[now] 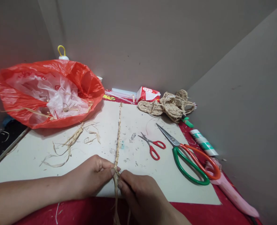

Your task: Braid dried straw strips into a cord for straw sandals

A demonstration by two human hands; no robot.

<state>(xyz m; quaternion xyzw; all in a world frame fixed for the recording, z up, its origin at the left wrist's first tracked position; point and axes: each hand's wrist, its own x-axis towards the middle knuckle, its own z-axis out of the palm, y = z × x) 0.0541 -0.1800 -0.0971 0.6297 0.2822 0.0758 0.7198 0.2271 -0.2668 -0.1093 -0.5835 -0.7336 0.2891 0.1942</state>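
A thin braid of pale straw-like fibre runs straight from the far edge of the white board toward me. At its near end my left hand pinches the braid between thumb and index finger. Just right of it and slightly lower, my right hand is closed on the strands beside the braid. Loose strands hang from between my hands over the board's near edge. Left of the braid lies a small bunch of dry fibre strips.
A red plastic bag with white plastic and fibre scraps stands at the left, by a dark flat device. Small red-handled scissors and large shears lie right. Behind are coiled braids, a tissue pack; far right, a white-green tube.
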